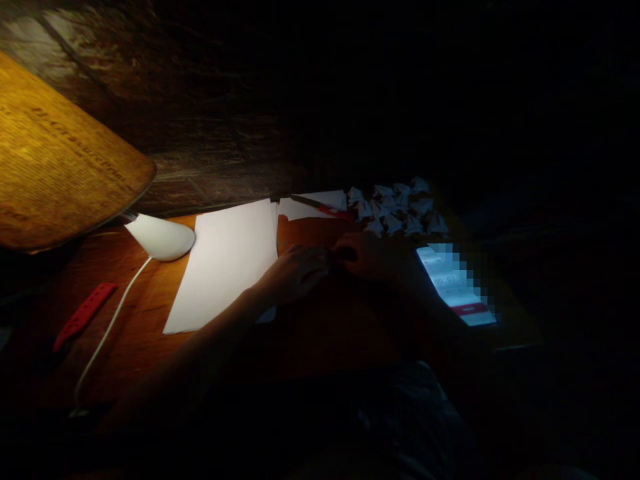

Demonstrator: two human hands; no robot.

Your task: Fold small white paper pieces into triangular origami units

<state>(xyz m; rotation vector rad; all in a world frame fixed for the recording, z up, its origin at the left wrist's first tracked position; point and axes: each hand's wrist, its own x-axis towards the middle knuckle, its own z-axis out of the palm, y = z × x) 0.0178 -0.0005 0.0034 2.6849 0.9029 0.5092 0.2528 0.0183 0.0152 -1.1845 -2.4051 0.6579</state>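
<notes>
The scene is very dark. My left hand [295, 270] rests curled on the wooden table [145, 300], just right of a large white sheet of paper [225, 263]. My right hand [367, 257] lies close beside it, fingers bent toward the left hand. Both hands meet over something small and dark that I cannot make out. A heap of several small folded white paper pieces [397, 205] lies beyond the right hand.
A lit phone [456, 283] lies right of my right hand. More white paper [313, 203] with a red tool [335, 212] sits behind. A white lamp base [161, 237] with cord, a red-handled tool [85, 313] and a lampshade [55, 160] are at left.
</notes>
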